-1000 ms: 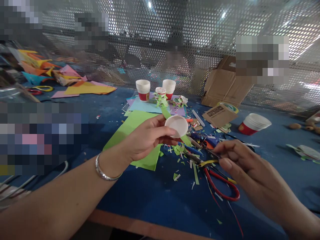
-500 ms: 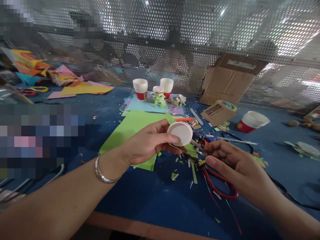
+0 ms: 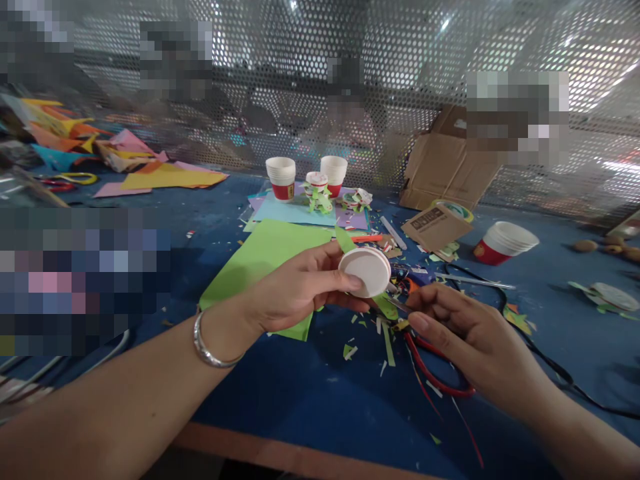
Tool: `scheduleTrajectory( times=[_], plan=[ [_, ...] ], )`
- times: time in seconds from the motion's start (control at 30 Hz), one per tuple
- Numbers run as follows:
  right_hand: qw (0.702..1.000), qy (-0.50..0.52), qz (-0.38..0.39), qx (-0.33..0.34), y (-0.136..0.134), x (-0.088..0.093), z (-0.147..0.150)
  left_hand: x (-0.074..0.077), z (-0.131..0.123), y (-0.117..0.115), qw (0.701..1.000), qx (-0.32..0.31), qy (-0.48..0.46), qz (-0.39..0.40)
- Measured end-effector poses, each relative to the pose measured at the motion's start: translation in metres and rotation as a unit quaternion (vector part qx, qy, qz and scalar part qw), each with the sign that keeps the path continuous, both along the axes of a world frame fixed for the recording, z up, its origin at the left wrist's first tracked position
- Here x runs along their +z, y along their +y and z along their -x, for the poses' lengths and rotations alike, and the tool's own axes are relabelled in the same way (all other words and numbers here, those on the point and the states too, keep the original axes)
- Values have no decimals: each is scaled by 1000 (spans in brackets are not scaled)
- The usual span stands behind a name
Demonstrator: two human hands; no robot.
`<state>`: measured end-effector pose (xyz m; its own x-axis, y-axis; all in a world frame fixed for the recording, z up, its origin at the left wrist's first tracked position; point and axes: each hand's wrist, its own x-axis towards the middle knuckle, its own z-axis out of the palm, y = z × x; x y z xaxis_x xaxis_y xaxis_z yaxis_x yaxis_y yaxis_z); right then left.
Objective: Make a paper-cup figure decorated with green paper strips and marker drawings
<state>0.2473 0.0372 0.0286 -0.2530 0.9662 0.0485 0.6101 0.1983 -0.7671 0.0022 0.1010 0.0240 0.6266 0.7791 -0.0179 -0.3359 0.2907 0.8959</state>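
Note:
My left hand, with a silver bangle at the wrist, pinches a white paper cup base. Its flat round face is turned to me, thumb on top. Green paper pieces stick out from its edge. Close on its right, the closed fingers of my right hand grip a slim metal blade that points at the disc; its handle is hidden. Partly beneath that hand, red-handled scissors lie on the table. A green paper sheet lies under and behind my left hand.
Stacked paper cups stand at the back, beside small paper turtles. Another cup stack tilts at right, near cardboard and a dark cable. Paper scraps litter the middle. Coloured paper lies back left.
My left hand has moved the cup base slightly right and down, tilting it a little. The blade in my right hand has turned and shows less of its length.

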Motion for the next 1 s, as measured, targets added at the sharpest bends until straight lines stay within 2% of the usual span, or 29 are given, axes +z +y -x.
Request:
scheduleTrajectory(
  times=[1.0],
  plan=[
    [999, 45, -7, -16, -2, -6, -3, -4, -1, 1, 999, -2, -13, 43]
  ],
)
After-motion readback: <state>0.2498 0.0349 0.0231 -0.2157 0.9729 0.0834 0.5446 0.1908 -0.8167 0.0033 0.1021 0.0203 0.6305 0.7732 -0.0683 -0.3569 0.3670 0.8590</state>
